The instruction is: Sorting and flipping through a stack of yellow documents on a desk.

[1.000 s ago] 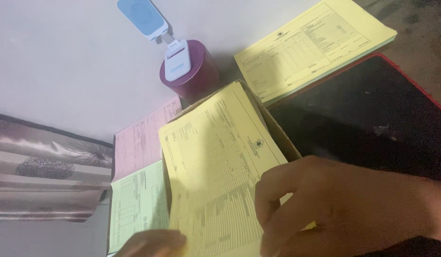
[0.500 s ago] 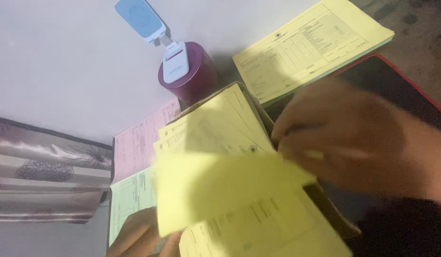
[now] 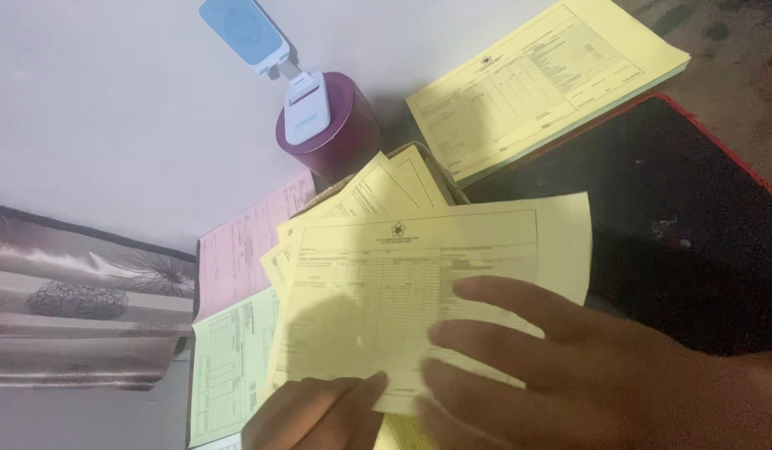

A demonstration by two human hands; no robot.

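Head view: my right hand [image 3: 586, 375] and left hand [image 3: 315, 412] press flat, fingers spread, on the pale yellow printed form [image 3: 403, 292] below the maroon cup [image 3: 332, 133].

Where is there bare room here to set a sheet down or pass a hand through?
Free: the white surface left of the maroon cylinder, and the black mat below the far yellow form stack. Crowded: the middle, where the left hand and right hand rest on fanned yellow forms over pink and green sheets.
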